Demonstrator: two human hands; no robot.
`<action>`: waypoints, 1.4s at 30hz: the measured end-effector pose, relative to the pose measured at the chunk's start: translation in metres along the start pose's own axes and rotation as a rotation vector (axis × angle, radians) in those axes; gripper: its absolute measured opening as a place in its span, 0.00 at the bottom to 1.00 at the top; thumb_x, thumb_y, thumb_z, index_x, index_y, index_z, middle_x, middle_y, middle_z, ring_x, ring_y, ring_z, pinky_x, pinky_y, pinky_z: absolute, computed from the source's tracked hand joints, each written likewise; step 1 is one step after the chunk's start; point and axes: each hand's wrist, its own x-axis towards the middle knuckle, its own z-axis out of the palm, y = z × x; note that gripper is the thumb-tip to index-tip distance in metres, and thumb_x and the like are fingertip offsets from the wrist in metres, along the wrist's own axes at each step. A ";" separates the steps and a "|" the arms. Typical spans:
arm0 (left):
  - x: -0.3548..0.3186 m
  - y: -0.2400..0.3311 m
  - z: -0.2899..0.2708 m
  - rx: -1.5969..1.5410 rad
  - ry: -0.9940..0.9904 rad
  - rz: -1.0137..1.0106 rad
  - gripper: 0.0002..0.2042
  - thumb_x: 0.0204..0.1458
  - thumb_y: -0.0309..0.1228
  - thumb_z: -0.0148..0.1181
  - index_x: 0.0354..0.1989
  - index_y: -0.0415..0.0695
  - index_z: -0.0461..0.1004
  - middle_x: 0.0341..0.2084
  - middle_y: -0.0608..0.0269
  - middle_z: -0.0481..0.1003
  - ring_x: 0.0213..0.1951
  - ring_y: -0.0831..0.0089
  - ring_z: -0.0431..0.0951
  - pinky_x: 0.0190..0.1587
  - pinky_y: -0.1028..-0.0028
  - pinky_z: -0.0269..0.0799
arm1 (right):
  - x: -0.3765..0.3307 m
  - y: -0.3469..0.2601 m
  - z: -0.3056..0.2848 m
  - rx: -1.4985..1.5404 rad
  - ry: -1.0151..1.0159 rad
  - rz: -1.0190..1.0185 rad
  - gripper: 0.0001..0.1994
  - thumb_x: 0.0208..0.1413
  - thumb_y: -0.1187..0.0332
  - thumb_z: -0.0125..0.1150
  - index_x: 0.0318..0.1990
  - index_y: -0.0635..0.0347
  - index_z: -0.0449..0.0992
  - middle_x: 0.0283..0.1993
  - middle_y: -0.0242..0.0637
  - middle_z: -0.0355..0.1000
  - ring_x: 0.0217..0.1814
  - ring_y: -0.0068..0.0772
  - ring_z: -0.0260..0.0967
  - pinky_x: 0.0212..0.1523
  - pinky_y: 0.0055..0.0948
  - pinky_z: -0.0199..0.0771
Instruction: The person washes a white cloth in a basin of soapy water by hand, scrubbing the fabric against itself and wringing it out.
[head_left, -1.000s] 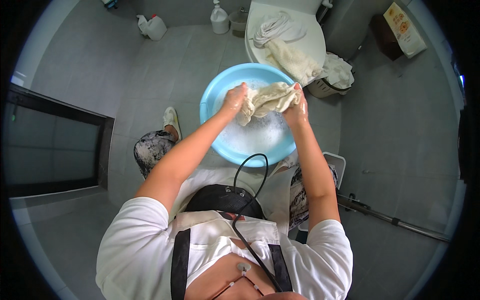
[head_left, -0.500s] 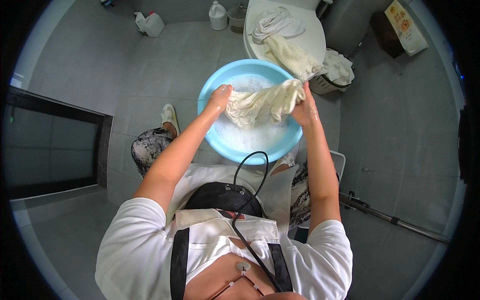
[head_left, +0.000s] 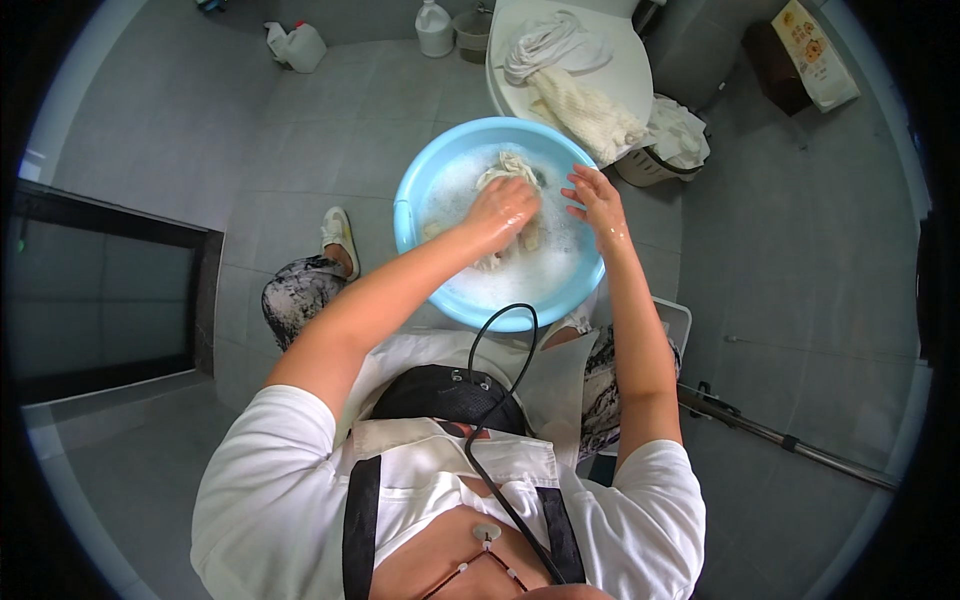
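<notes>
Head: hands (head_left: 503, 212) at basin (head_left: 480, 130), cloth (head_left: 512, 164) in suds (head_left: 500, 287)

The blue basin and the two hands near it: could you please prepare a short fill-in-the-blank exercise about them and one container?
The basin is light ____ in colour.
The hand touching the cream cloth is the person's ____ one.
The other hand, with its fingers apart, holds ____.
The cap on the white jug is ____.

Missing words: blue; left; nothing; red.
</notes>
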 end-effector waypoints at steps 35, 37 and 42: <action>0.025 -0.009 -0.113 -1.793 0.196 -0.556 0.15 0.54 0.39 0.41 0.42 0.40 0.65 0.39 0.52 0.70 0.39 0.74 0.70 0.41 0.76 0.65 | -0.004 0.024 0.028 -0.652 -0.389 -0.304 0.31 0.41 0.65 0.61 0.55 0.55 0.57 0.54 0.44 0.59 0.58 0.42 0.54 0.56 0.33 0.54; 0.030 -0.006 -0.113 -1.832 0.212 -0.519 0.15 0.54 0.38 0.40 0.42 0.40 0.64 0.41 0.52 0.69 0.40 0.75 0.69 0.40 0.77 0.65 | -0.008 0.022 0.034 -0.669 -0.430 -0.318 0.29 0.41 0.68 0.59 0.54 0.55 0.58 0.52 0.44 0.60 0.56 0.40 0.56 0.54 0.32 0.56; 0.029 -0.010 -0.112 -1.755 0.307 -0.423 0.18 0.54 0.38 0.39 0.47 0.39 0.62 0.46 0.52 0.65 0.47 0.71 0.65 0.47 0.74 0.62 | 0.006 0.033 0.034 -0.483 -0.441 -0.170 0.13 0.42 0.73 0.56 0.39 0.60 0.68 0.33 0.37 0.69 0.33 0.29 0.67 0.35 0.26 0.67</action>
